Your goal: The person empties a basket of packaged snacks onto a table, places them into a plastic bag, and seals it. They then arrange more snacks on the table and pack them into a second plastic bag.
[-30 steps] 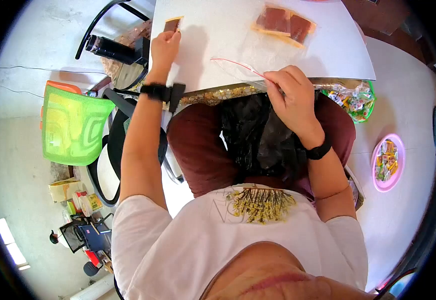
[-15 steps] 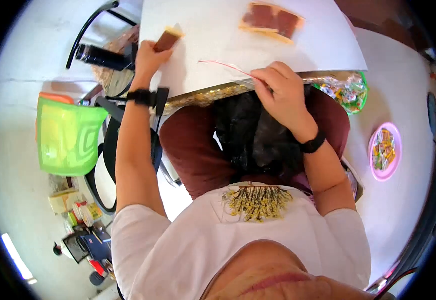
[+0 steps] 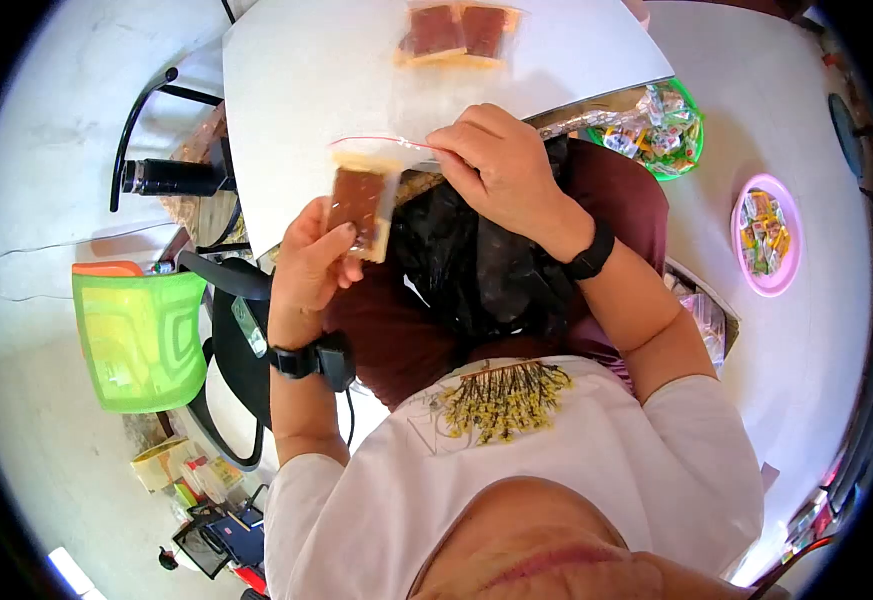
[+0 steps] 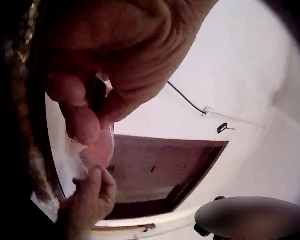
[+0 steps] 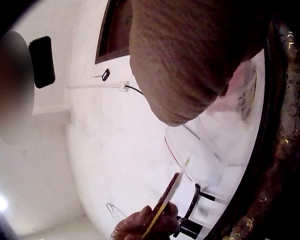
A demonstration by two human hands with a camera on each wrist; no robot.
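My left hand (image 3: pixel 306 262) grips a flat brown rectangular piece with a cream backing (image 3: pixel 358 200), thumb on its brown face. Edge-on in the right wrist view, the same piece shows its thin brown and cream layers. My right hand (image 3: pixel 504 168) pinches one end of a clear zip bag (image 5: pixel 202 155) with a red seal line. In the head view the bag's red line passes just above the top of the piece, close to it. Several similar brown pieces (image 3: pixel 436 32) lie in clear wrapping farther back on the white table (image 3: pixel 291 90).
A black plastic bag (image 3: pixel 486 265) lies over the lap below the table edge. At the right stand a green basket (image 3: pixel 698 140) and a pink basin (image 3: pixel 796 240) of small wrapped packets. A green-backed chair (image 3: pixel 141 340) and a black cylinder (image 3: pixel 171 178) are at the left.
My left hand has lifted the brown piece from the table's left side and brought it toward me, beside the bag. My right hand still pinches the bag; the view has shifted.
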